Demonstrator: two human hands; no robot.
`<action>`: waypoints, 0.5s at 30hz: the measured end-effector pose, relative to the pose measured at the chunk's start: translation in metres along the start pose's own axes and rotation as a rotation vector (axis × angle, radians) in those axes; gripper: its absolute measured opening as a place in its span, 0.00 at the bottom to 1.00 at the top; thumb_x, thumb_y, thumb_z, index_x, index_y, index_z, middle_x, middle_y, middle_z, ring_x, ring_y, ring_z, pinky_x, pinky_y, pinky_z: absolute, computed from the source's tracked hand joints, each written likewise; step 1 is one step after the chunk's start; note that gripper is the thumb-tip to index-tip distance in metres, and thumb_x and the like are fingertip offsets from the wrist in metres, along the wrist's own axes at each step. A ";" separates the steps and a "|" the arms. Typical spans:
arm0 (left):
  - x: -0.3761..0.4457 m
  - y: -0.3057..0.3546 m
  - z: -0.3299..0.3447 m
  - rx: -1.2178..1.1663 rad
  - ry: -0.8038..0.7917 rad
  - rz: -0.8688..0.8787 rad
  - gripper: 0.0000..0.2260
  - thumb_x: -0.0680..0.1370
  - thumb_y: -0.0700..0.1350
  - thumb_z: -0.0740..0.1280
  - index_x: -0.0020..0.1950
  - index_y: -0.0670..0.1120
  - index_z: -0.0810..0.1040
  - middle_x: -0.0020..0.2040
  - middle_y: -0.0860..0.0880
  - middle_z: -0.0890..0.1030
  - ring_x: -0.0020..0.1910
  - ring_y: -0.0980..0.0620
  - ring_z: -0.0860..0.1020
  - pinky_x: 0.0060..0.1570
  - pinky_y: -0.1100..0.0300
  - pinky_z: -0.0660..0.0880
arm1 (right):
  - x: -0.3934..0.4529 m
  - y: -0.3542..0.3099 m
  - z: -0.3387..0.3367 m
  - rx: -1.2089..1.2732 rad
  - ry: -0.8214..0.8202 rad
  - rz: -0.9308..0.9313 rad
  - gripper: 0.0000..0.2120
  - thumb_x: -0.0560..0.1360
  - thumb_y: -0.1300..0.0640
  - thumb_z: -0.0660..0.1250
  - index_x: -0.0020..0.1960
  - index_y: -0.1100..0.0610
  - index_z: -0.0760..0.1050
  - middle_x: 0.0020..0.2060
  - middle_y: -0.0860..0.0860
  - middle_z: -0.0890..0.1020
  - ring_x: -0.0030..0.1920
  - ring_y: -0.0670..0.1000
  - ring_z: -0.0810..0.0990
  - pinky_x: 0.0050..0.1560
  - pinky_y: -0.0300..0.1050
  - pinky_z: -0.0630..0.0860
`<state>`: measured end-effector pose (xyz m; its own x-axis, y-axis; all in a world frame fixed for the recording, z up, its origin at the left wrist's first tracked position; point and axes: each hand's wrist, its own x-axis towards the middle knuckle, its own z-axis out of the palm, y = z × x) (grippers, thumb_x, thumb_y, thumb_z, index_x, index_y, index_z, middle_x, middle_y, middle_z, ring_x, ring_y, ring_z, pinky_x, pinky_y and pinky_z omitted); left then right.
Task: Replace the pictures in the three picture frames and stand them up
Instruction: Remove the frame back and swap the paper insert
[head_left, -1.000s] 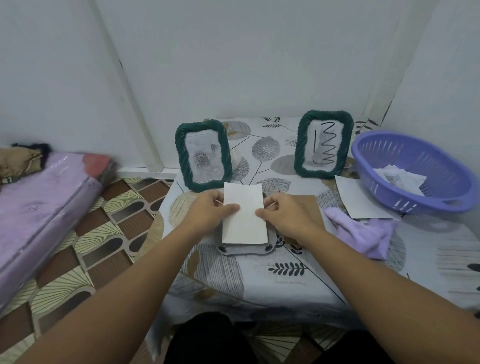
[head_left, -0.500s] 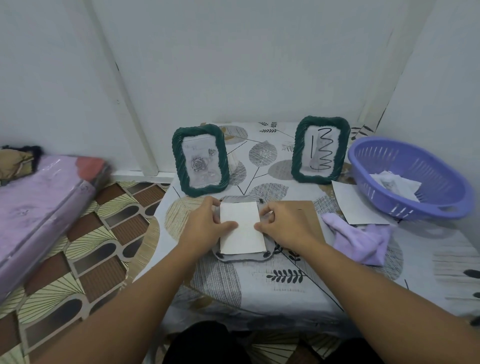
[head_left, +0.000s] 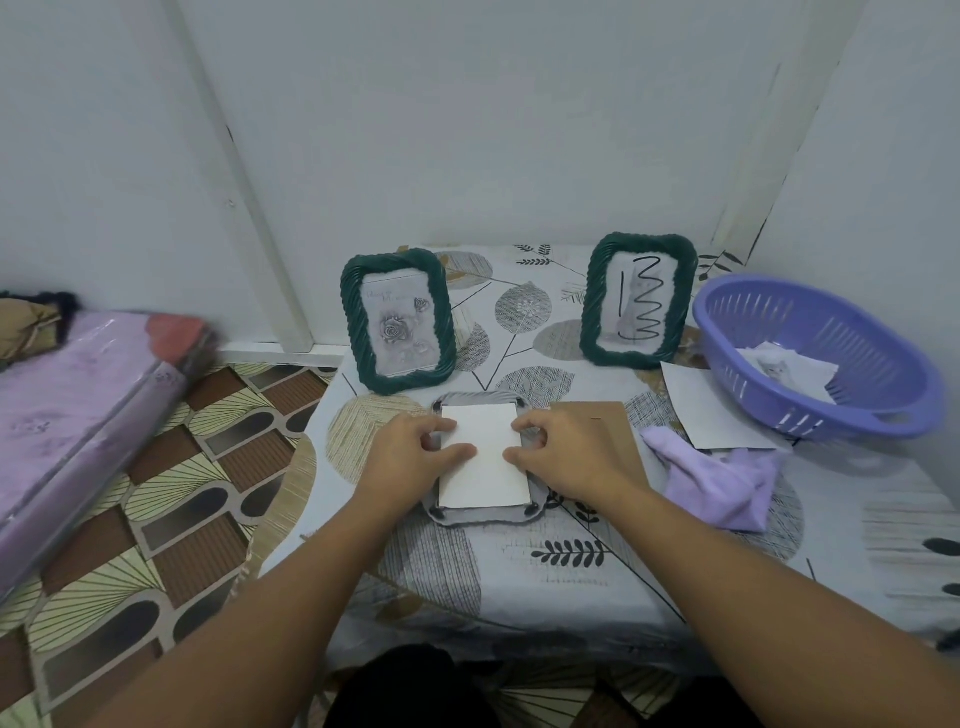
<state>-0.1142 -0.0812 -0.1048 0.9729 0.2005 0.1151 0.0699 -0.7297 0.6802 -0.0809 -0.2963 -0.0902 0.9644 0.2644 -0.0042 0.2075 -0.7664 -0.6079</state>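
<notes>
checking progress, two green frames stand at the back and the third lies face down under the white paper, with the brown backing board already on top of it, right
Not quite: the head view shows the brown backing board lying on the table beside the third frame, not on it. The rest holds.
</notes>
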 end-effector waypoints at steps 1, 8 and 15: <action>0.000 0.000 0.000 -0.002 0.001 -0.003 0.20 0.72 0.60 0.77 0.61 0.54 0.84 0.45 0.53 0.76 0.43 0.61 0.73 0.40 0.67 0.65 | 0.000 0.000 0.001 0.005 0.003 0.001 0.21 0.75 0.45 0.73 0.66 0.49 0.79 0.47 0.42 0.76 0.47 0.44 0.74 0.35 0.30 0.60; -0.002 0.002 0.002 -0.003 0.013 -0.023 0.21 0.71 0.60 0.77 0.62 0.55 0.84 0.45 0.54 0.75 0.42 0.61 0.71 0.38 0.68 0.63 | 0.001 0.002 0.002 0.033 0.005 0.005 0.21 0.75 0.46 0.74 0.66 0.50 0.79 0.46 0.42 0.76 0.46 0.43 0.74 0.34 0.31 0.60; 0.000 -0.003 -0.002 -0.182 0.061 -0.103 0.15 0.75 0.59 0.73 0.59 0.55 0.84 0.41 0.53 0.80 0.41 0.55 0.77 0.40 0.60 0.70 | -0.002 0.001 -0.006 0.070 0.081 0.010 0.15 0.76 0.41 0.70 0.60 0.44 0.80 0.35 0.41 0.77 0.35 0.41 0.75 0.34 0.39 0.66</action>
<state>-0.1146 -0.0777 -0.1053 0.9470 0.3115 0.0782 0.1222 -0.5746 0.8092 -0.0818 -0.3013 -0.0862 0.9770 0.2069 0.0518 0.1888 -0.7254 -0.6619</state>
